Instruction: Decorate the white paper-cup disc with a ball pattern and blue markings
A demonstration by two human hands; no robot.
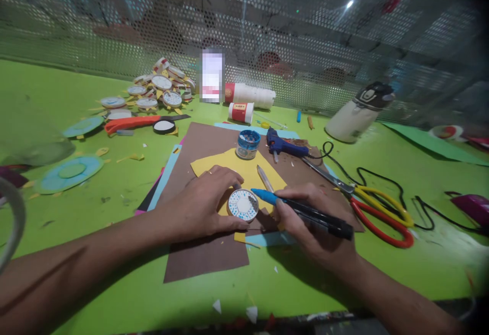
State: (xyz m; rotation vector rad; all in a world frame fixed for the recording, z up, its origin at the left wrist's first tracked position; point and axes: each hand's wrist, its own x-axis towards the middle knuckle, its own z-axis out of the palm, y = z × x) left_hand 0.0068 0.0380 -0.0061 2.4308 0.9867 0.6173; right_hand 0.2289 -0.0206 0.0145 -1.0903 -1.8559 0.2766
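Observation:
My left hand [208, 200] grips a small round white disc [243, 205] by its side, thumb and fingers around the rim. Blue dots cover a ring on the disc's face, and its centre is plain white. In my right hand [311, 218] is a marker [301, 211] with a black barrel and a blue front end, its tip close to the disc's upper right edge. Beneath both hands lie yellow paper [225, 162] and brown sheets [206, 269]. Just beyond the disc stand a blue-rimmed jar [248, 144] and a pen [264, 177] lying on the paper.
Right of the jar lies a blue glue gun [286, 144], with scissors [376, 205] nearby. A heap of decorated discs [164, 83], an orange cutter [133, 122] and blue paper circles [71, 173] sit left. Paper cups [241, 113], a phone [212, 76] and a bottle [357, 113] are farther back.

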